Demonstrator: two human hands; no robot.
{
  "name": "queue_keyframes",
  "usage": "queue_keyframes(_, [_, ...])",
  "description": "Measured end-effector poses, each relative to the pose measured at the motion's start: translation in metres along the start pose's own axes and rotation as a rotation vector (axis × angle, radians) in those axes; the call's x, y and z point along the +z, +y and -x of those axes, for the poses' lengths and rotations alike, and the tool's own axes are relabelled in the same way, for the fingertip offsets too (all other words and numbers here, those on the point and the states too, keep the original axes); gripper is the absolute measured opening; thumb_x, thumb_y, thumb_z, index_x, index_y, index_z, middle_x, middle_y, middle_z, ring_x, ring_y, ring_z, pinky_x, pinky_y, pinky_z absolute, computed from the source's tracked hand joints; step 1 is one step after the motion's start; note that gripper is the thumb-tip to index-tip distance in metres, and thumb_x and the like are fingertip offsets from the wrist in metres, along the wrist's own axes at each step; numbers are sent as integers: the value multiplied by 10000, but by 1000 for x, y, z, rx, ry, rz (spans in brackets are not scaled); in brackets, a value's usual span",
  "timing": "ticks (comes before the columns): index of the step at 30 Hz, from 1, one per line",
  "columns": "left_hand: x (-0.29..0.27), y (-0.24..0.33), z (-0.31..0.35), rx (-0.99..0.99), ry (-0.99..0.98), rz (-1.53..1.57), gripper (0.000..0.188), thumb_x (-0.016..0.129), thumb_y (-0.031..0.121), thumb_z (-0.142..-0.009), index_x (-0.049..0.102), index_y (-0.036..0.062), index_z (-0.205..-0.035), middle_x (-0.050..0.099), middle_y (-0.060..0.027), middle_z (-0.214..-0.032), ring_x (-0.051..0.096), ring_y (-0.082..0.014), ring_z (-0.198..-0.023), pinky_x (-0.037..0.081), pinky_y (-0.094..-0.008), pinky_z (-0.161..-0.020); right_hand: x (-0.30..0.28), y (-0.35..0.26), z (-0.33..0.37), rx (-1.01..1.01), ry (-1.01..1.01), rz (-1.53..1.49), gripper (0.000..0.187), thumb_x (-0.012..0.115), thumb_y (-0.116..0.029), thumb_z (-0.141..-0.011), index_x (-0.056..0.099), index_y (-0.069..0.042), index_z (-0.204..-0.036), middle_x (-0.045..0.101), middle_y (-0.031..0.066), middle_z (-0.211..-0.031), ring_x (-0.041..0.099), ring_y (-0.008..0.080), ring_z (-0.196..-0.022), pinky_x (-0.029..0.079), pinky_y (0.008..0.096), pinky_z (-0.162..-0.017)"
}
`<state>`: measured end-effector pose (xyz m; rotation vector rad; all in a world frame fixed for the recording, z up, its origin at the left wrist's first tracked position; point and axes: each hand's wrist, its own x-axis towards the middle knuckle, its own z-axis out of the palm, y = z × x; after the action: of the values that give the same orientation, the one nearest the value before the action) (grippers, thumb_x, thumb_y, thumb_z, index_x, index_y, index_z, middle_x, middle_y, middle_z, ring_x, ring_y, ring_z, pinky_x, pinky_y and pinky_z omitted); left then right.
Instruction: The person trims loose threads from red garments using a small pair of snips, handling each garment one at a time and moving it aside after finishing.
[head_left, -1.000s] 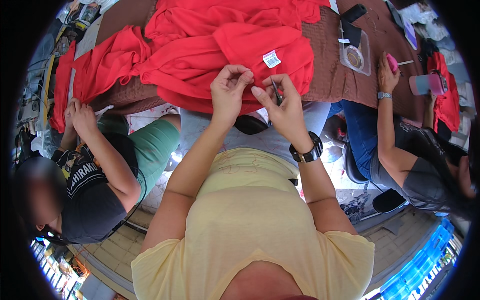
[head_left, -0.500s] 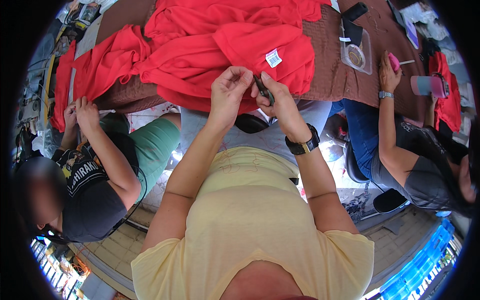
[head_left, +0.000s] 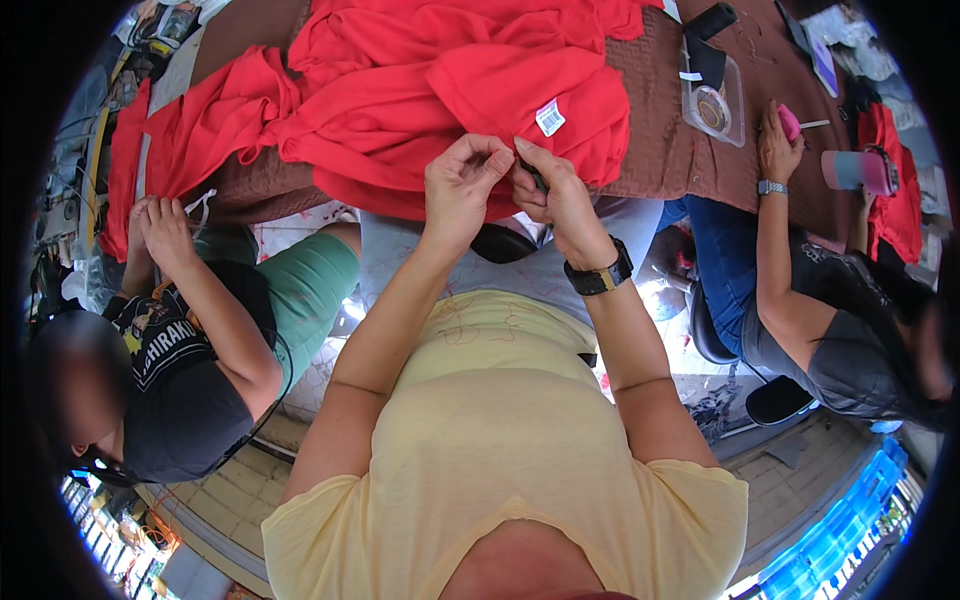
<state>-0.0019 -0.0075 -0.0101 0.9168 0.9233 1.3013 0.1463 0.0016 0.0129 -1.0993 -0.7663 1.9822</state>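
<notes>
Red cloth (head_left: pixel 470 90) lies bunched over the near edge of the table, with a white barcode label (head_left: pixel 549 117) on it. In front of this cloth my left hand (head_left: pixel 465 185) is closed in a pinch, thumb against fingers; whatever sits in the pinch is too small to make out. Close beside it, my right hand (head_left: pixel 556 190) is closed around small dark thread snips (head_left: pixel 531 174), mostly covered by the fingers. The two hands' fingertips nearly meet, just apart.
A brown quilted cover (head_left: pixel 650 120) lies on the table. At the right stand a clear plastic box (head_left: pixel 735 115) with a tape roll and a pink-and-teal tumbler (head_left: pixel 850 172). Co-workers sit on both sides, one hand (head_left: pixel 778 150) holding something pink, another person's hands (head_left: pixel 165 230) at red cloth.
My right hand has turned and drawn its fingertips closer to the left ones, covering more of the snips. My left hand has barely moved. The left co-worker's hands have shifted slightly.
</notes>
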Motion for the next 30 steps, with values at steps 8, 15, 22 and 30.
queue_keyframes(8, [1, -3, -1, 160, 47, 76, 281, 650, -30, -955, 493, 48, -1174, 591, -37, -1046, 593, -99, -957, 511, -267, -950, 0, 6, 12, -617, 311, 509, 195, 690, -194, -906, 582, -31, -908, 501, -4, -746, 375, 61, -557, 284, 244, -485])
queue_keyframes(15, [4, -4, 0, 234, 139, -61, 267, 670, -67, -926, 562, 14, -1157, 633, -71, -1053, 625, -118, -952, 532, -255, -901, 3, 21, -2, -748, 379, 772, 318, 753, -38, -781, 598, 3, -1057, 659, 150, -1001, 671, 290, -846, 523, 354, -715])
queue_keyframes(22, [-2, -1, 0, 151, 172, -11, 108, 704, -19, -924, 630, -26, -1002, 686, -83, -932, 684, -127, -837, 579, -262, -782, 12, 29, -4, -907, 488, 837, 356, 740, 2, -751, 604, -12, -1080, 614, 133, -978, 653, 299, -843, 539, 378, -724])
queue_keyframes(30, [2, 27, -22, 340, 30, -289, 157, 706, -56, -904, 614, -19, -1025, 692, -90, -922, 684, -128, -809, 556, -247, -764, 5, -10, 8, -1041, 425, 918, 181, 710, 14, -848, 702, 8, -1029, 554, 107, -901, 585, 213, -752, 477, 315, -664])
